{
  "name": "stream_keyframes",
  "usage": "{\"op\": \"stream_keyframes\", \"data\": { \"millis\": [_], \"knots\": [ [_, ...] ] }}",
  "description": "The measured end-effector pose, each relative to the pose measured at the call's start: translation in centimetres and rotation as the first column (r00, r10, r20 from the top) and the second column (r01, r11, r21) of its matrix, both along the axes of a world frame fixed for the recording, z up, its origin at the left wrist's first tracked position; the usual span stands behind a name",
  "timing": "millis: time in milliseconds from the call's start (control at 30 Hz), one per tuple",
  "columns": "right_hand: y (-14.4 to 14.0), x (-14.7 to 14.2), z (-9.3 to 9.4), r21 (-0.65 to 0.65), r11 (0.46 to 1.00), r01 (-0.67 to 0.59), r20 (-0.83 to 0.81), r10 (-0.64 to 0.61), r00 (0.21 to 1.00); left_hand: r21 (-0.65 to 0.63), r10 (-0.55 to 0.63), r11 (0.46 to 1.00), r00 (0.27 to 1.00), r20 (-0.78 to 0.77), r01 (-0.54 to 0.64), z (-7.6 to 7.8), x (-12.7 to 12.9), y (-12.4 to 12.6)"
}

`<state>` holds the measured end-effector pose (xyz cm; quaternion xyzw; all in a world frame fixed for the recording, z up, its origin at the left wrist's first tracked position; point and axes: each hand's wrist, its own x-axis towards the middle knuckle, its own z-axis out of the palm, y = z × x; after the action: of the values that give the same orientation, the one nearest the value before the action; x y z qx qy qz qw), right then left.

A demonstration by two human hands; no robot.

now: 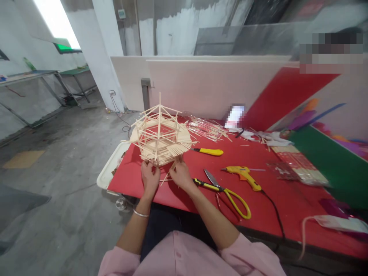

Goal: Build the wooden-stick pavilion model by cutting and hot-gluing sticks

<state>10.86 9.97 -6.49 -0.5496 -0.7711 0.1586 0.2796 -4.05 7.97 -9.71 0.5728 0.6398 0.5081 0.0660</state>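
Note:
A model built of thin wooden sticks, with an open frame, a pointed top and fanned stick panels, stands near the left end of the red table. My left hand is closed at its near lower edge, fingertips on the sticks. Close by on the right, my right hand is closed in a pinch at the same edge, on what looks like a wooden stick; the fingertips are partly hidden. A few loose sticks lie between my hands.
On the red table lie a yellow utility knife, yellow-handled scissors, a corded glue gun and bagged sticks. A lit phone leans at the back. A white tray sits by the left edge. Another person is at far right.

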Motion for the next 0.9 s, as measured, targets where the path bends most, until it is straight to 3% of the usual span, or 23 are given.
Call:
{"op": "stream_keyframes", "data": {
  "millis": [133, 300, 400, 500, 633, 733, 900],
  "knots": [
    [1.5, 1.0, 0.1, -0.027, 0.998, 0.051, -0.016, -0.051, 0.999, -0.05, -0.039, 0.998, 0.997, -0.063, 0.036, 0.0, 1.8, -0.9],
    [2.1, 2.6, 1.8, -0.001, 1.0, 0.024, -0.032, -0.024, 0.999, -0.101, -0.079, 0.992, 0.996, -0.045, 0.074, 0.3, 3.1, -1.7],
    [0.1, 4.7, 2.6, 0.008, 0.998, 0.066, -0.034, -0.066, 0.997, -0.056, -0.075, 0.995, 0.99, 0.118, 0.082, 0.5, 3.2, -2.6],
    [-2.8, 7.4, 2.8, -0.014, 0.989, 0.146, -0.016, -0.146, 0.989, -0.048, -0.04, 0.997, 0.938, 0.343, 0.061, 0.9, 3.1, -3.9],
    [-5.9, 10.1, 2.7, -0.023, 0.984, 0.179, 0.029, -0.178, 0.984, -0.104, -0.113, 0.975, 0.841, 0.53, 0.197, 1.9, 3.8, -5.0],
    [-7.3, 10.9, 2.7, -0.007, 0.988, 0.155, 0.046, -0.154, 0.987, -0.137, -0.145, 0.952, 0.798, 0.584, 0.273, 2.4, 4.7, -5.3],
    [-8.3, 10.9, 2.6, 0.024, 0.994, 0.103, 0.037, -0.104, 0.994, -0.137, -0.183, 0.945, 0.83, 0.527, 0.296, 2.5, 5.7, -5.7]
  ]
}}
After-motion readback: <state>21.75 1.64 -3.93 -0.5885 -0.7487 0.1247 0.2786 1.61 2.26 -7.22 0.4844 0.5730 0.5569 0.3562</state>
